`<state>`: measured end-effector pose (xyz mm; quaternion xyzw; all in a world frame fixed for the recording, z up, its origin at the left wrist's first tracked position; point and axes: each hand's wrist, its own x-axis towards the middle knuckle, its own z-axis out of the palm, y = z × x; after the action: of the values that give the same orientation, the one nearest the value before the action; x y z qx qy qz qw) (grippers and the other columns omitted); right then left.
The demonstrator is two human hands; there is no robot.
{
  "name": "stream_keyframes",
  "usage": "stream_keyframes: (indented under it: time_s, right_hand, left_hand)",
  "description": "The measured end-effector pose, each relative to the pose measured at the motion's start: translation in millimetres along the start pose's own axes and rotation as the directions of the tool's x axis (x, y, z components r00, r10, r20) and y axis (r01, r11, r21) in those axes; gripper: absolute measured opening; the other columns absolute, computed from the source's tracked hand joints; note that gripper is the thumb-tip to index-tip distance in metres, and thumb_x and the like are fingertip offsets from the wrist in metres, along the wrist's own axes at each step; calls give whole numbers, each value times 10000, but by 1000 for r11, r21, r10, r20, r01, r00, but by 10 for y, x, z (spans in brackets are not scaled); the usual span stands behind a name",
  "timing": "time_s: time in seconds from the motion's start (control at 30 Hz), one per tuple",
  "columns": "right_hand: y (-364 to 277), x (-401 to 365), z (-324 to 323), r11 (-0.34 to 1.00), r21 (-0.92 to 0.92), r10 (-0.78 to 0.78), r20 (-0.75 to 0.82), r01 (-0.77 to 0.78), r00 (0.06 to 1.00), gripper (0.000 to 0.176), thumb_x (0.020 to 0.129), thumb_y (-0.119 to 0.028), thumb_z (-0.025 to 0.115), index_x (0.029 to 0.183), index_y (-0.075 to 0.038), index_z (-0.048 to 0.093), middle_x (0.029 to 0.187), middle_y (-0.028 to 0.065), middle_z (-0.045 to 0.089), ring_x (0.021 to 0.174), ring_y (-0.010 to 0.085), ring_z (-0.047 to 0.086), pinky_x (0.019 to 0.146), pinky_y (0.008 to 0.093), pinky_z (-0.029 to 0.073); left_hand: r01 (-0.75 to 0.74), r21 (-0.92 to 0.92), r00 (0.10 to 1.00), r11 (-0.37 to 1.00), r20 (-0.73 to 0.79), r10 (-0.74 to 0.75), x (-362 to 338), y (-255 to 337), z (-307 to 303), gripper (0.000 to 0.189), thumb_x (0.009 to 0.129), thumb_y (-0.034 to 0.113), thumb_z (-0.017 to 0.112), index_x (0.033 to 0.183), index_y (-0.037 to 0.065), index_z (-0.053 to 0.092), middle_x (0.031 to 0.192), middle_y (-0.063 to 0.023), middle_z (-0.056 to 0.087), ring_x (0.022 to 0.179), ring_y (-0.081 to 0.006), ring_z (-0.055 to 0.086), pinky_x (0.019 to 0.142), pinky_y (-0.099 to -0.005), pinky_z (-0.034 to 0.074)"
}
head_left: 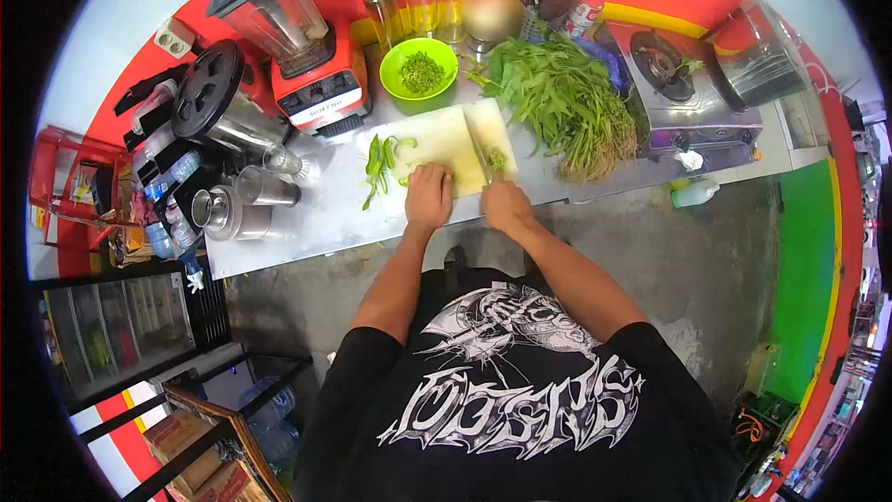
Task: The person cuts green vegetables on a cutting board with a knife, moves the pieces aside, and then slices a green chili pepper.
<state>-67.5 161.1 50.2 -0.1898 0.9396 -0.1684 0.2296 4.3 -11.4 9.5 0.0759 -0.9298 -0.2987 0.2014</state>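
My left hand [429, 195] rests closed on the lower part of the pale cutting board [437, 135]; what its fingers press on is too small to make out. My right hand [505, 205] is wrapped round the handle of a knife [478, 147], whose blade points away from me over the board. Chopped green bits [497, 160] lie just right of the blade. Long green pieces [379, 165] are at the board's left edge. Beyond the board stands a green bowl [391, 82] with chopped greens [422, 72] inside.
A big heap of leafy greens [567, 98] lies right of the board, beside a gas stove [697, 98]. A red blender [321, 93] and metal cups [265, 188] stand left. Pump bottles [420, 5] line the back. The metal counter's front edge [372, 240] is near me.
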Motion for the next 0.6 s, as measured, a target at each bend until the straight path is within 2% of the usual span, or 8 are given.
stream_keyframes:
  time_s: [0.1, 0.2, 0.33, 0.53, 0.6]
  right_hand:
    - [-136, -44, 29, 996, 79, -41, 3, 40, 999, 377, 971, -263, 546, 1168, 59, 551, 986, 327, 692, 923, 498, 684, 852, 578, 532]
    - [-243, -90, 82, 993, 87, -80, 19, 78, 997, 375, 969, -260, 545, 1175, 53, 548, 987, 325, 693, 926, 504, 681, 853, 584, 528]
    - [-277, -118, 129, 997, 48, -65, 49, 63, 997, 362, 969, -250, 536, 1189, 38, 548, 976, 317, 698, 920, 506, 683, 854, 589, 527]
    - [-255, -113, 211, 998, 12, -55, 101, 54, 993, 375, 968, -229, 533, 1175, 84, 529, 996, 328, 699, 951, 500, 688, 859, 565, 540]
    - [-304, -165, 123, 994, -25, -102, 77, 104, 992, 362, 957, -186, 526, 1170, 107, 517, 997, 333, 699, 961, 494, 691, 855, 553, 546]
  left_hand:
    - [31, -77, 1000, 997, 7, -31, -26, -20, -21, 252, 795, 156, 645, 1028, 66, 611, 1022, -132, 604, 1018, -358, 544, 903, -456, 444]
    - [21, 1, 1000, 1000, 1, -21, -53, -10, -9, 252, 790, 155, 662, 1021, 67, 615, 1009, -127, 600, 1007, -356, 544, 900, -461, 445]
    - [18, -10, 1000, 1000, -5, -18, -60, -12, -6, 218, 793, 147, 668, 990, 65, 625, 989, -120, 600, 981, -351, 552, 888, -462, 452]
    - [-6, -52, 998, 999, -64, 3, -46, -43, 29, 130, 813, 134, 661, 918, 58, 656, 942, -112, 608, 941, -338, 563, 836, -453, 464]
    - [-14, -27, 997, 1000, -71, 12, -44, -50, 40, 136, 814, 132, 658, 926, 54, 669, 937, -115, 610, 940, -337, 563, 834, -450, 463]
